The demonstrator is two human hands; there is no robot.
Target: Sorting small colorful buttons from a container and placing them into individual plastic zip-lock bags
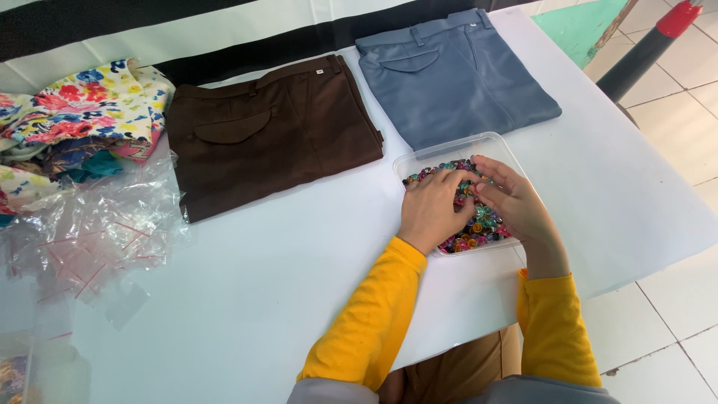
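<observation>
beads (479, 224), too many to count, heaped in one clear plastic tray (449, 147): small, glossy, mixed teal, pink, orange, purple. individual beads too small to tell any facing. tray a rounded rectangle, long axis running away from the person and tilted slightly rightward, sitting on the white table (262, 277) just in front of the blue-grey trousers (456, 75). two hands in the tray: left hand (430, 209) palm down, fingers curled onto the beads; right hand (512, 198) beside it, fingers bent and dipping into the heap, fingertips nearly meeting the left's. cannot tell whether either pinches a bead. two folded trousers: brown pair (277, 127) left of the tray. further left, one heap of floral cloth (82, 112) and a pile of clear bags (90, 239).
</observation>
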